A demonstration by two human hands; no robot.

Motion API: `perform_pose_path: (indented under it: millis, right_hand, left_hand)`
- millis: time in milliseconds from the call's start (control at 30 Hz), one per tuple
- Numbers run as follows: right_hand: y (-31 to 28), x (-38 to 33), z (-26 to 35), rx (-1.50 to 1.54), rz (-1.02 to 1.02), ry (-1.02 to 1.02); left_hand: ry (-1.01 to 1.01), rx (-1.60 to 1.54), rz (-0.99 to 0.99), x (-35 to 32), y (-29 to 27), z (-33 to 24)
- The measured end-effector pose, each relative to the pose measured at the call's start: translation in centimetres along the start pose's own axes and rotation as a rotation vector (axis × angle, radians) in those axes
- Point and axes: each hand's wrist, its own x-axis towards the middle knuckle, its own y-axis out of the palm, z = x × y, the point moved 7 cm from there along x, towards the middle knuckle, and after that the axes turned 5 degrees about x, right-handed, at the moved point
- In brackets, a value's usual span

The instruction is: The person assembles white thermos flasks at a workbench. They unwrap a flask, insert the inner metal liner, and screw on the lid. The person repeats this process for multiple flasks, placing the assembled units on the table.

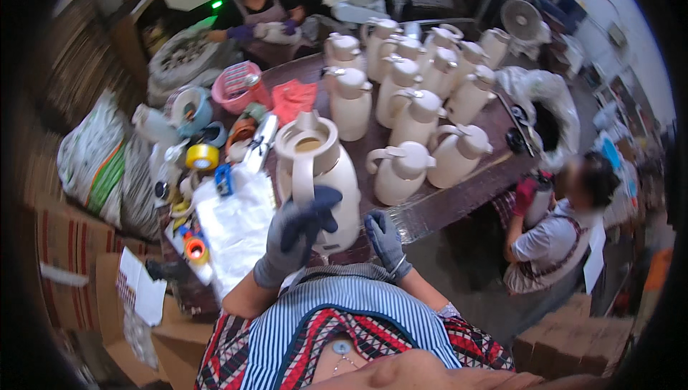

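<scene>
A large cream vacuum jug (pixel 337 182) stands right in front of me without a lid, its round mouth, spout and handle facing up. My left hand (pixel 297 229), in a grey glove with dark blue coating, is at the lower end of its handle; the fingers are spread apart, and no hold shows. Low to the right of the jug, by the table's near edge, is my right hand (pixel 387 243) in a matching glove. Its fingers are curled together, and whatever may be inside them is hidden. Several lidded cream jugs (pixel 401 171) stand behind and to the right.
White plastic bags (pixel 236 221), a yellow tape roll (pixel 203 156) and a pink basket (pixel 240 85) crowd the dark table's left side. A red cloth (pixel 294 100) lies behind the open jug. One co-worker (pixel 555 232) sits at right, another (pixel 261 17) at the far side. Cardboard boxes (pixel 143 325) stand lower left.
</scene>
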Motion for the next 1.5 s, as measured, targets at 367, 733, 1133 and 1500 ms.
perform_pose_path:
  millis: [367, 733, 1133, 1500]
  right_hand:
    - [-7.7, -7.2, 18.4, 0.666, -0.108, -0.111]
    - [-30.0, -8.9, 11.8, -0.007, -1.17, -0.537]
    - [-41.9, 14.1, -8.5, 0.518, -0.829, -0.203]
    - [-42.2, 22.4, -6.2, 0.468, -0.738, -0.081]
  left_hand:
    - [0.637, 0.885, 0.432, 2.1, 13.3, 1.5]
    - [0.27, 0.643, 0.534, 1.6, 12.6, 9.3]
    - [-0.018, 0.489, 0.477, -0.5, 12.0, 16.9]
    - [-0.074, 0.697, 0.683, -0.1, 14.0, 20.7]
